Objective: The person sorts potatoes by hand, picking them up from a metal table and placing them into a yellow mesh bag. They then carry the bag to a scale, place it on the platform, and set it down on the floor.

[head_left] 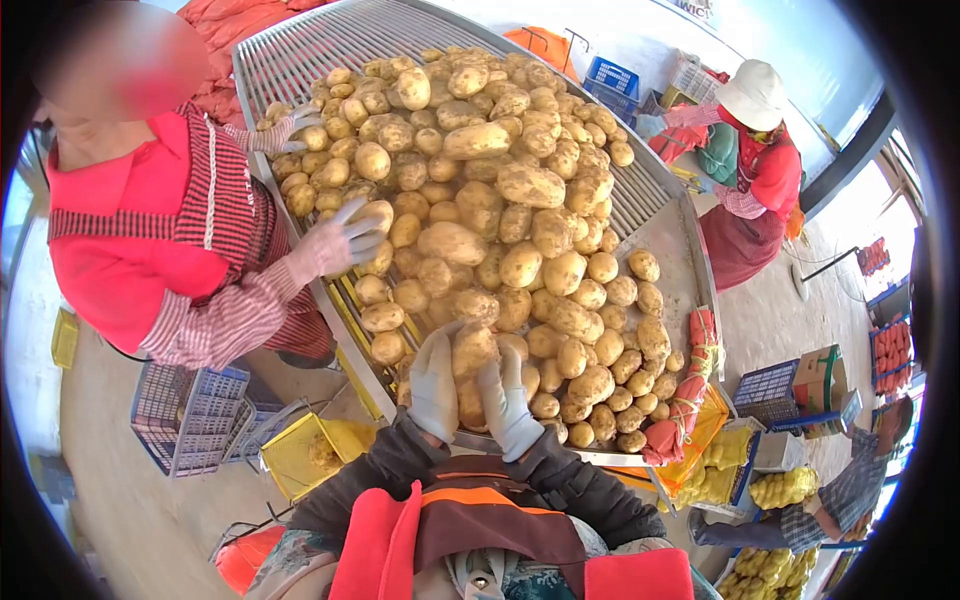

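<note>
My left hand (436, 387), in a pale grey glove, presses its fingers against the left side of a potato (474, 350). On the other side, my right hand (509, 402), gloved the same way, has its fingers along the right edge of that potato. Another potato (471, 402) lies lower down between my palms. All around is a big heap of potatoes (480, 210), some with soil on the skin, on a slatted metal sorting table (290, 62). The undersides of the potatoes between my hands are hidden.
At left, a co-worker's gloved hand (345, 238) touches the heap; another co-worker (770, 165) stands at the far right. A red net bag (690, 390) hangs at the table's right corner. Crates (185, 420) and a yellow basket (305, 455) stand left below.
</note>
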Action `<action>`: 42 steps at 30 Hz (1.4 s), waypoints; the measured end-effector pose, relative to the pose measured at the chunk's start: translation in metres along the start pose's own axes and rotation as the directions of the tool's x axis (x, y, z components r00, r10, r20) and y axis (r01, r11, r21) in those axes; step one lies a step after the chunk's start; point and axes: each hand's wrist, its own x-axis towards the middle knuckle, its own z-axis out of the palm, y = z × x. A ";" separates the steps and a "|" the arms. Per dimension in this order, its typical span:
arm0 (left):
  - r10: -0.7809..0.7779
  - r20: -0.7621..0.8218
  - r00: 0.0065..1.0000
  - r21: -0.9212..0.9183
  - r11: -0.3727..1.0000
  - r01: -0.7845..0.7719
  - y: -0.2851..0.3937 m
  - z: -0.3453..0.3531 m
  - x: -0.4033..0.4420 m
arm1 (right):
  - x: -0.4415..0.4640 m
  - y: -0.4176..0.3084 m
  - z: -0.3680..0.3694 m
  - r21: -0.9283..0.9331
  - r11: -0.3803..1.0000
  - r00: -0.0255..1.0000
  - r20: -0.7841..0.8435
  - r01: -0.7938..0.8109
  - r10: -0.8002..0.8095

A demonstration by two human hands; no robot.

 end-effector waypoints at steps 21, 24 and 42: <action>-0.179 0.274 0.945 -0.240 0.939 0.247 -0.016 -0.015 0.000 | 0.020 0.007 -0.039 0.669 0.237 0.709 0.646 -0.704 0.281; -0.131 0.023 0.991 -0.054 0.990 0.132 -0.029 -0.006 0.000 | 0.012 0.009 -0.035 -0.247 0.968 0.952 0.283 -0.047 0.118; 0.092 0.091 0.992 -0.008 0.996 -0.091 -0.039 0.002 -0.001 | 0.023 0.008 -0.037 -0.274 0.936 0.975 0.096 0.222 -0.203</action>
